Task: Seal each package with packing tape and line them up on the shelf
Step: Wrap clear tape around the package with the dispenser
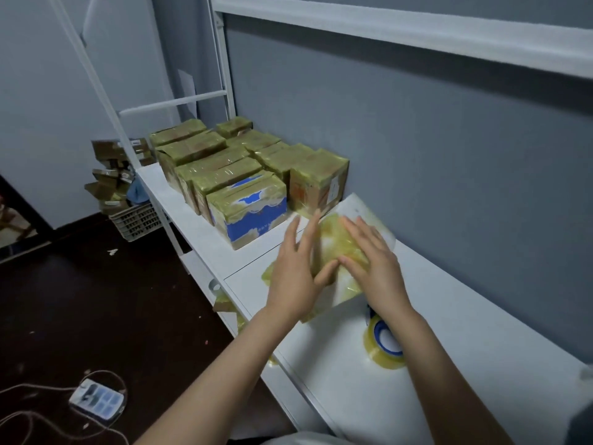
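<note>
The white shelf (449, 316) stretches ahead of and beneath both hands. Beyond the left hand (295, 271), sealed packages (244, 175) stand in two rows. A flat white package (356, 208) lies under both hands. The left hand and the right hand (372, 261) are spread flat with straight fingers, pressing on it and gripping nothing. A tape roll (382, 348) sits under the right wrist. This looks like smoothing the tape down. The next move probably calls for curling the fingers round the package's edges and setting it against the near end of the rows.
</note>
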